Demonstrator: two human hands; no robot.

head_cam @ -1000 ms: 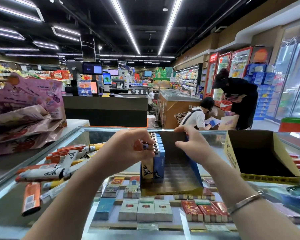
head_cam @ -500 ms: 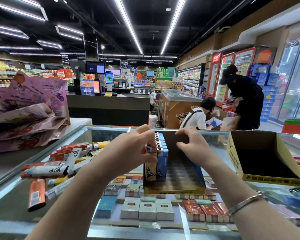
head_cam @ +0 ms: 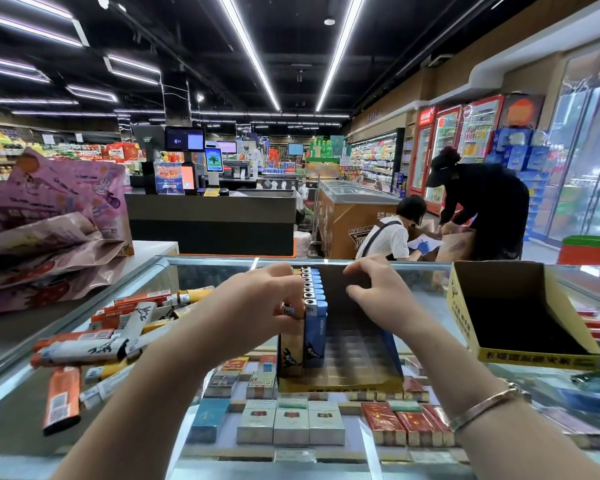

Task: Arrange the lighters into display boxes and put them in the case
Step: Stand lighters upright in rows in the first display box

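A yellow display box (head_cam: 340, 384) stands on the glass counter in front of me. A row of blue lighters (head_cam: 315, 327) stands at its left side, with a yellow lighter (head_cam: 291, 355) next to them. My left hand (head_cam: 257, 303) pinches the top of that yellow lighter at the box's left edge. My right hand (head_cam: 378, 292) has curled fingers on the box's dark back wall. Loose lighters (head_cam: 94, 344) in orange, white and yellow lie in a heap on the glass at the left.
A second yellow display box (head_cam: 520, 355), with nothing in it, stands at the right on the glass case (head_cam: 25, 368). Cigarette packs (head_cam: 291, 422) show under the glass. Pink bags (head_cam: 49, 216) pile at the far left. Two people (head_cam: 465, 209) work beyond the counter.
My left hand has lowered the yellow lighter beside the blue row in the box. My right hand stays on the box's back wall.
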